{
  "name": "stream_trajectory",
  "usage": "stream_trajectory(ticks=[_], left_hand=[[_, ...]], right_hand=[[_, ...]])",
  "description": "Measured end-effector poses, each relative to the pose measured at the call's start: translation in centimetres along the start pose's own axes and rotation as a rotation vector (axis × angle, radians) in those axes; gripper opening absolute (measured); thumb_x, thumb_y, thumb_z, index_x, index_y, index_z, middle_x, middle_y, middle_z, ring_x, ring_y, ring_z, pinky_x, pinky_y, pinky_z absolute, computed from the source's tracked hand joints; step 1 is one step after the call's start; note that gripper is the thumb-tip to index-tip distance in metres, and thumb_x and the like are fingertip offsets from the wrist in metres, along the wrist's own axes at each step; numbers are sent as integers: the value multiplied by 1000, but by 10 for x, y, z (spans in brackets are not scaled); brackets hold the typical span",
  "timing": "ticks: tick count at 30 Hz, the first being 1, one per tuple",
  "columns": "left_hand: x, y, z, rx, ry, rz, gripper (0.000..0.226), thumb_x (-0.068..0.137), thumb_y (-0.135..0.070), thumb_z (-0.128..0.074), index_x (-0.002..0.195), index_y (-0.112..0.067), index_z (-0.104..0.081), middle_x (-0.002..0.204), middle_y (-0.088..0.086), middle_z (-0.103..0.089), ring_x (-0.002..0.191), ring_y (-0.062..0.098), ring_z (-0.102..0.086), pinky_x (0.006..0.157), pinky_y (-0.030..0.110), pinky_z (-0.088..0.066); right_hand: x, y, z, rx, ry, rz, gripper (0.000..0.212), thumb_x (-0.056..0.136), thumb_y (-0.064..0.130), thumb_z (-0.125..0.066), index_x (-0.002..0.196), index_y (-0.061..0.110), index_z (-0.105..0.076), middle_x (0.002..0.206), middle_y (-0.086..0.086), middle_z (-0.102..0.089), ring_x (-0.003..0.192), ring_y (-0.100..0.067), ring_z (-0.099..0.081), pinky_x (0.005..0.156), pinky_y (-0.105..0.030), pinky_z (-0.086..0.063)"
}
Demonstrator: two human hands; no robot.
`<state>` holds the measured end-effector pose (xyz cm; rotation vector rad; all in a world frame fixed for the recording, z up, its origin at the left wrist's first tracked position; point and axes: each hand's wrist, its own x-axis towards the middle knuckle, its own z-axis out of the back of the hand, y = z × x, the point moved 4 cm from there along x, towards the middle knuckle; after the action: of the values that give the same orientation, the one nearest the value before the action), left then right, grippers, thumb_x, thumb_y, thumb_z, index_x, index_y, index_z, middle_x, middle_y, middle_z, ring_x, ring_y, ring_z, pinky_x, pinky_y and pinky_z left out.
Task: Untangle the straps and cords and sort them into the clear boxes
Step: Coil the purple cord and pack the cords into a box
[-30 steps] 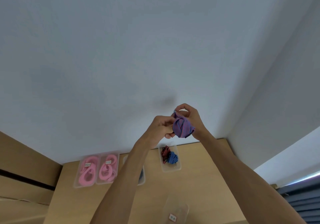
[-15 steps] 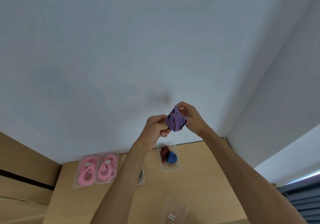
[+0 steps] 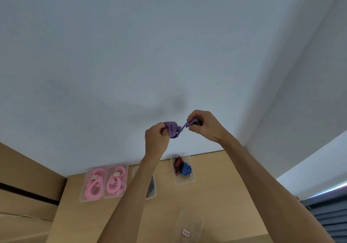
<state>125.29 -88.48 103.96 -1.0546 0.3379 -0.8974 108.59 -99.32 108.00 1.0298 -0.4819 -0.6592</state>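
Above the far edge of the worktop (image 3: pixel 216 195), both hands held the purple striped strap (image 3: pixel 175 129) up against the white wall. The left hand (image 3: pixel 156 139) pinched its bunched end; the right hand (image 3: pixel 203 125) had fingers curled tight on the other. The strap's long axis ran left to right, sagging between them.

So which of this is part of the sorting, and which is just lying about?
Job:
- purple striped strap, gripped by left hand and right hand
- clear boxes: two of pink straps, red and blue straps, near box

Lying about:
- wooden table
- wall
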Motion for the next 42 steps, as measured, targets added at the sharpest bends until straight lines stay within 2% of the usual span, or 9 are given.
stream_trajectory(ticks=[5, 13, 18, 21, 24, 28, 31, 37, 42], left_hand=[[-8, -16, -17, 20, 365, -137, 19, 84, 7, -52, 68, -2, -56, 60, 15, -54, 57, 14, -41, 57, 28, -35], [-27, -56, -11, -428, 703, -147, 21, 97, -4, -58, 88, -15, -74, 66, 5, -56, 59, 14, -46, 56, 20, -36], [-21, -67, -23, -660, 516, -22, 20, 98, 1, -56, 109, -2, -72, 60, 20, -42, 51, 19, -36, 55, 37, -47], [-17, -60, -20, -681, 444, 45, 16, 94, 3, -54, 98, 4, -69, 60, 5, -51, 53, 12, -42, 62, 32, -55], [-16, -54, -15, -691, 354, 88, 18, 83, 1, -52, 91, 6, -66, 62, 9, -44, 59, 20, -30, 55, 23, -36], [-14, -50, -16, -728, 257, 135, 13, 89, -3, -55, 83, 6, -63, 59, 8, -39, 60, 26, -28, 55, 26, -32], [-8, -42, -13, -712, 115, 204, 16, 93, 1, -56, 81, 1, -66, 58, 7, -46, 51, 16, -37, 52, 23, -36], [1, -32, -11, -660, 32, 243, 15, 94, 0, -57, 84, 2, -69, 62, 7, -59, 53, 16, -42, 55, 27, -40], [4, -22, -9, -621, 155, 254, 7, 92, -4, -66, 87, -3, -71, 71, 11, -68, 60, 17, -52, 65, 29, -52]], right_hand=[[8, 18, -4, -203, -29, 228, 7, 87, 5, -72, 91, 8, -77, 86, -5, -62, 75, -14, -53, 73, -23, -42], [-2, -3, -3, 134, 28, -17, 14, 92, -7, -60, 103, -4, -68, 79, -2, -71, 76, -14, -66, 74, -26, -52], [-8, -19, -51, 295, 98, -273, 16, 86, -17, -54, 79, -4, -61, 44, 10, -59, 45, 1, -57, 63, -23, -51], [-5, -16, -39, 414, -88, -130, 27, 77, -12, -67, 94, 7, -58, 74, 11, -68, 70, -5, -66, 67, -30, -60], [-8, -8, -28, 381, -138, 14, 50, 76, -6, -64, 118, 21, -60, 104, 5, -65, 95, -18, -65, 70, -47, -62], [-8, -5, -31, 398, -129, 47, 55, 72, -9, -53, 113, 25, -65, 80, 9, -68, 72, -12, -66, 67, -40, -63], [-9, -7, -36, 508, -34, -13, 62, 72, -14, -48, 120, 21, -65, 90, -11, -71, 79, -23, -69, 74, -34, -59], [-4, -18, -44, 711, -118, -128, 14, 96, 7, -60, 107, 1, -66, 96, -15, -74, 72, -23, -64, 71, -29, -54], [-4, -28, -43, 695, -190, -181, 7, 96, 7, -61, 90, 6, -65, 90, -21, -74, 65, -22, -61, 67, -29, -54]])
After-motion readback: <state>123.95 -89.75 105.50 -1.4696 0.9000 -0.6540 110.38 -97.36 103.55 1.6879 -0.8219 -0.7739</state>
